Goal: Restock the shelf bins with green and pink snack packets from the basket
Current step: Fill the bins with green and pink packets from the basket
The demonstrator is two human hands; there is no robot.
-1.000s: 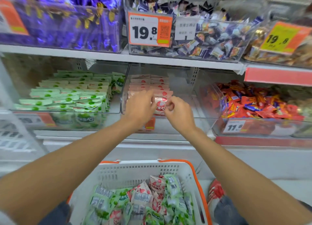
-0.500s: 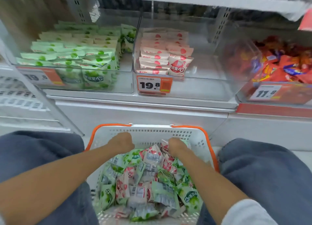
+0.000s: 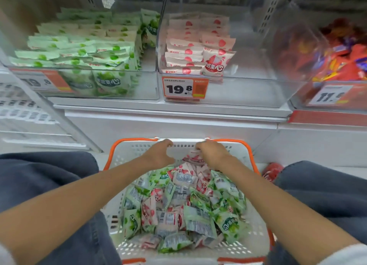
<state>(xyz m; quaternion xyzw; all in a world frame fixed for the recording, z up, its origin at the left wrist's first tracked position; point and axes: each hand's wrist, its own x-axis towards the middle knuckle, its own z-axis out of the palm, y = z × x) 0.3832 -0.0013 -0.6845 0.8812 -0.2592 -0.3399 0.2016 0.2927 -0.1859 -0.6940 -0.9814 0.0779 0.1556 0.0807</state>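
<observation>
A white basket (image 3: pixel 256 243) with an orange rim sits between my knees, heaped with several green and pink snack packets (image 3: pixel 184 207). My right hand (image 3: pixel 211 152) pinches a pink packet (image 3: pixel 193 158) at the far end of the heap, lifted a little. My left hand (image 3: pixel 158 155) hovers beside it with curved fingers, holding nothing. On the shelf above, a clear bin of green packets (image 3: pixel 83 52) stands at the left. A clear bin of pink packets (image 3: pixel 196 46) stands in the middle, its right half bare.
A third clear bin (image 3: pixel 333 58) at the right holds red and orange sweets. Price tags reading 19.8 (image 3: pixel 184 87) hang on the bin fronts. The white shelf ledge (image 3: pixel 170 109) juts out above the basket. A red shoe (image 3: pixel 272 171) shows beside my right knee.
Both hands came down from the pink bin into the basket. My right hand has since taken hold of a pink packet and raised it; the camera tilted down.
</observation>
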